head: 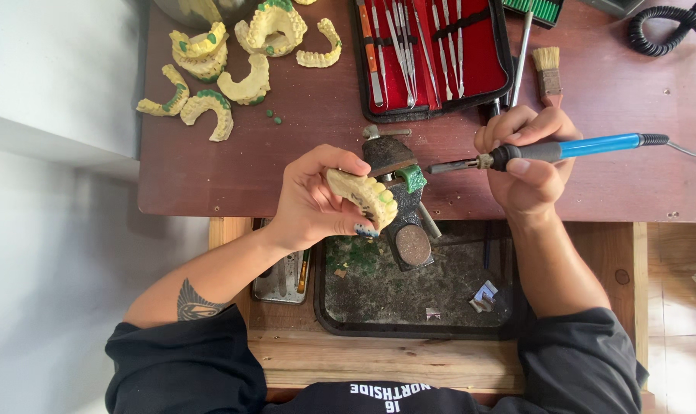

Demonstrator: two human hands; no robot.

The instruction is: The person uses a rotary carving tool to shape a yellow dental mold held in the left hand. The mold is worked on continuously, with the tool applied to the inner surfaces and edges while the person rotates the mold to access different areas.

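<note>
My left hand [313, 198] grips a pale yellow dental cast [363, 198] with a row of teeth, held over the table's front edge. My right hand [528, 157] holds a blue-handled electric wax tool [585, 146] like a pen, its metal tip [444, 166] pointing left toward a lump of green wax [414, 179]. The wax sits on a small dark metal vise [398, 199] between my hands. The tool's tip is a short way right of the wax, apart from the cast.
Several yellow dental casts with green wax [225, 65] lie at the back left of the brown table [210, 169]. A red-lined case of metal instruments [428, 54], a small brush [549, 73] and a coiled black cord [666, 31] are behind. A dark tray [417, 295] sits in the drawer below.
</note>
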